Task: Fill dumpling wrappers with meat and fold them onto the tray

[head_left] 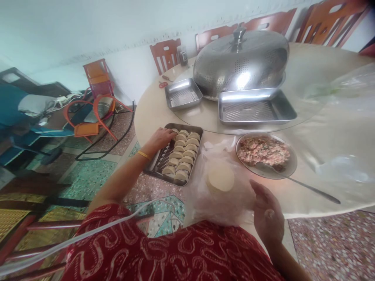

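Left hand (164,137) at the tray's (154,166) far end, right hand (268,214) free

The step in hand appears to be setting a dumpling among the rows of pale dumplings (179,149) in the metal tray. To do it well, the person would best lower the piece flat side down, snug to its row without squashing the pleats, and let go with the fingertips before drawing the wrist back over the bare ribbed strip. Pressing hard on the tray would be unwise, since its near end seems to jut past the edge of the worktop (152,111).

The dumplings lie just right of the left hand and nearer the person, with the far ones right at its fingertips. That hand is curled with the fingers pointing down; whether they grip a dumpling or only touch one cannot be told. The right hand is open, fingers together, and holds nothing visible. It rests just right of a plastic bag (202,200) bearing round dough sheets (221,176), and on the near side of the bowl (293,160) of filling (260,150), whose spoon (318,190) points to the near right
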The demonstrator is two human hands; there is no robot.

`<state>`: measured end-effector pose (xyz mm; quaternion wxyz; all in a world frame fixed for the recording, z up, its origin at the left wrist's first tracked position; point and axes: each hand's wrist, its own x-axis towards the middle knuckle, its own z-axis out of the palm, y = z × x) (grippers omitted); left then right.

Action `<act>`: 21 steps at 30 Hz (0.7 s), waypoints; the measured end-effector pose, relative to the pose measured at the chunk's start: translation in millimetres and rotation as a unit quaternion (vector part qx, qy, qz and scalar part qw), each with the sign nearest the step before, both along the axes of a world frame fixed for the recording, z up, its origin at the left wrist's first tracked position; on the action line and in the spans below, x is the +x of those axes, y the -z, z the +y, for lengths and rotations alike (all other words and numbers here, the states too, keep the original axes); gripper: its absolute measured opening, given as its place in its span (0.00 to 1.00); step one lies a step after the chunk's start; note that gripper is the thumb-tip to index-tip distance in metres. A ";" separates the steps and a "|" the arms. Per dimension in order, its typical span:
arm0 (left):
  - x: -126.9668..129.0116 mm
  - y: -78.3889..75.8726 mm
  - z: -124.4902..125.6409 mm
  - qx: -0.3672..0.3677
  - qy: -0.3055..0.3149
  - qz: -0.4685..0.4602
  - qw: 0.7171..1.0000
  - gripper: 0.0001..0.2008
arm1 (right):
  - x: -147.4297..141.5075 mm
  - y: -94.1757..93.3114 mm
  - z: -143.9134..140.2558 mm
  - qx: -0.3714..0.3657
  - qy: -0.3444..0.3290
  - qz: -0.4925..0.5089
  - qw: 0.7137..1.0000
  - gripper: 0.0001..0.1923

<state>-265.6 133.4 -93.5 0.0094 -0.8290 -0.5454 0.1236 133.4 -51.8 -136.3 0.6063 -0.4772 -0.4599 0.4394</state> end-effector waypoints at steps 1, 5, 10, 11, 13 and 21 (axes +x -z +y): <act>-0.6 -3.2 -1.8 0.007 -0.006 -0.001 1.000 0.17 | 0.9 0.5 -0.7 -0.005 0.000 -0.004 1.000 0.29; -6.7 -15.4 -9.3 0.036 -0.035 0.004 0.999 0.16 | 5.3 4.6 -3.7 -0.031 -0.001 0.020 0.999 0.27; -14.7 -14.9 -15.1 0.057 -0.057 0.015 0.997 0.13 | 7.7 8.8 -3.5 -0.040 0.019 0.036 0.998 0.26; -15.1 -12.8 -15.4 0.060 -0.059 0.017 0.996 0.12 | 8.0 9.3 -3.0 -0.038 0.023 0.039 0.998 0.26; -14.6 -8.5 -15.4 0.066 -0.064 0.022 0.996 0.12 | 8.8 10.8 -1.6 -0.035 0.025 0.056 0.997 0.24; -9.1 -1.1 -10.9 0.068 -0.082 0.030 0.994 0.15 | 10.9 18.9 2.5 -0.043 0.020 0.066 0.997 0.24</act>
